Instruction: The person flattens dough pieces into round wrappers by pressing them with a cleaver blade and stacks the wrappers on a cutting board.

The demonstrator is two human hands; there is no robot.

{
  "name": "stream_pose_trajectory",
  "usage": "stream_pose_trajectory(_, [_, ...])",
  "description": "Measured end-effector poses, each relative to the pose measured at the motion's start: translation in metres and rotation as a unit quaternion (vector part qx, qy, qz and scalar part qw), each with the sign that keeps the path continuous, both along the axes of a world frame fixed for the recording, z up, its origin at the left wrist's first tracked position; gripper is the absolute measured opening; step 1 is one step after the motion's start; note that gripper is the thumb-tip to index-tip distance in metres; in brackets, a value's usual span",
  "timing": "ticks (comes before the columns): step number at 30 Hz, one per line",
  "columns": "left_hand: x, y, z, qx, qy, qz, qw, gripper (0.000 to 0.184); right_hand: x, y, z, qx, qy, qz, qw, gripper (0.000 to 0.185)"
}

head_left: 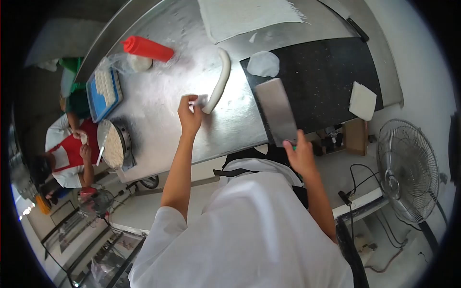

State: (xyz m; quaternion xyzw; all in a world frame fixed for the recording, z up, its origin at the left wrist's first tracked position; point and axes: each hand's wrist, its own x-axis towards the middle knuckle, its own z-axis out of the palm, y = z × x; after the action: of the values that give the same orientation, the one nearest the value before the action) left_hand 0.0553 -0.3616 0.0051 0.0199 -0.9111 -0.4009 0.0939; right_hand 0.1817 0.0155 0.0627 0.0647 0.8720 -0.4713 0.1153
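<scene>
My left hand point(190, 115) is closed near the lower end of a long white dough rope point(221, 81), which lies curved on the steel table. A small greyish flat piece point(200, 101) shows blurred at its fingertips. In my right hand point(301, 154) is a broad-bladed cleaver point(277, 108), its fingers wrapped at the near end and its handle mostly hidden. The blade is over the left edge of a black speckled board point(326, 81). Just beyond the blade, a thin round dough wrapper point(263, 64) rests across the board's far left corner.
On the steel table point(163, 115) are a red squeeze bottle point(149, 49), a blue tray point(98, 108) of small white pieces, a round pan point(126, 144) and a white cloth point(249, 19). A folded cloth point(362, 101) lies on the board. A co-worker point(72, 149) is left; a fan point(408, 170) stands right.
</scene>
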Motion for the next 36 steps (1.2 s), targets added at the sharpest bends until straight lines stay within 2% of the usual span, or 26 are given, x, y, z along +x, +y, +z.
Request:
stream_pose_trajectory(2, [0.032, -0.014, -0.001, 0.05, -0.044, -0.059, 0.996, 0.043, -0.019, -0.039, 0.007, 0.053, -0.028, 0.082, 0.995, 0.041])
stream_pose_trajectory(3, [0.039, -0.023, -0.011, -0.035, -0.013, -0.108, 0.993, 0.041, -0.03, -0.057, 0.01, 0.081, -0.04, 0.124, 0.988, 0.039])
stream_pose_trajectory(6, [0.042, -0.022, -0.014, -0.009, -0.008, -0.07, 0.997, 0.027, -0.052, -0.102, 0.014, 0.138, -0.004, 0.206, 0.969, 0.034])
stream_pose_trajectory(9, [0.029, -0.036, -0.021, -0.064, 0.044, -0.124, 0.989, 0.025, -0.065, -0.127, 0.026, 0.21, -0.027, 0.248, 0.945, 0.029])
stream_pose_trajectory(12, [0.011, -0.046, -0.029, -0.069, 0.063, -0.175, 0.98, 0.026, -0.064, -0.145, 0.028, 0.269, -0.039, 0.246, 0.93, 0.027])
stream_pose_trajectory(14, [0.002, -0.048, -0.021, -0.032, 0.056, -0.207, 0.976, 0.024, -0.056, -0.159, 0.004, 0.272, -0.048, 0.229, 0.933, 0.028])
stream_pose_trajectory(17, [-0.004, -0.054, -0.023, -0.035, 0.044, -0.225, 0.973, 0.019, -0.05, -0.185, -0.022, 0.276, -0.042, 0.203, 0.939, 0.03])
stream_pose_trajectory(18, [-0.007, -0.056, -0.021, -0.001, 0.013, -0.221, 0.975, 0.018, -0.048, -0.193, -0.023, 0.277, -0.037, 0.19, 0.941, 0.031])
stream_pose_trajectory(20, [-0.012, -0.06, -0.013, 0.07, -0.052, -0.232, 0.969, 0.015, -0.042, -0.191, -0.004, 0.214, -0.066, 0.138, 0.965, 0.034])
stream_pose_trajectory(21, [-0.016, -0.057, -0.004, 0.092, -0.047, -0.221, 0.97, 0.014, -0.04, -0.184, 0.004, 0.184, -0.076, 0.107, 0.974, 0.035])
stream_pose_trajectory(23, [-0.022, -0.036, 0.02, 0.157, -0.058, -0.175, 0.97, 0.015, 0.0, -0.157, -0.001, 0.144, -0.024, -0.031, 0.989, 0.039])
stream_pose_trajectory(24, [-0.023, -0.013, 0.039, 0.144, -0.065, -0.201, 0.967, 0.016, 0.029, -0.143, -0.004, 0.125, -0.002, -0.094, 0.988, 0.042])
stream_pose_trajectory(25, [-0.023, 0.018, 0.045, 0.19, -0.071, -0.265, 0.943, 0.019, 0.053, -0.127, -0.004, 0.118, 0.026, -0.17, 0.978, 0.044])
stream_pose_trajectory(26, [-0.024, 0.053, 0.044, 0.134, -0.046, -0.362, 0.921, 0.019, 0.073, -0.109, -0.006, 0.109, 0.06, -0.242, 0.962, 0.046])
stream_pose_trajectory(27, [-0.023, 0.092, 0.049, 0.112, -0.016, -0.45, 0.886, 0.021, 0.096, -0.088, -0.009, 0.113, 0.042, -0.305, 0.945, 0.046])
stream_pose_trajectory(29, [-0.021, 0.171, 0.035, 0.093, -0.016, -0.563, 0.821, 0.015, 0.138, -0.054, -0.012, 0.103, 0.017, -0.423, 0.9, 0.044])
stream_pose_trajectory(30, [-0.024, 0.205, 0.021, 0.003, -0.061, -0.601, 0.797, 0.015, 0.153, -0.043, -0.012, 0.092, 0.009, -0.476, 0.874, 0.043])
stream_pose_trajectory(33, [-0.046, 0.267, 0.032, -0.242, -0.195, -0.607, 0.731, 0.032, 0.16, -0.035, 0.018, 0.05, 0.001, -0.586, 0.808, 0.04])
stream_pose_trajectory(36, [-0.048, 0.288, 0.036, -0.318, -0.18, -0.574, 0.733, 0.052, 0.165, -0.026, 0.013, -0.012, -0.006, -0.629, 0.777, 0.04])
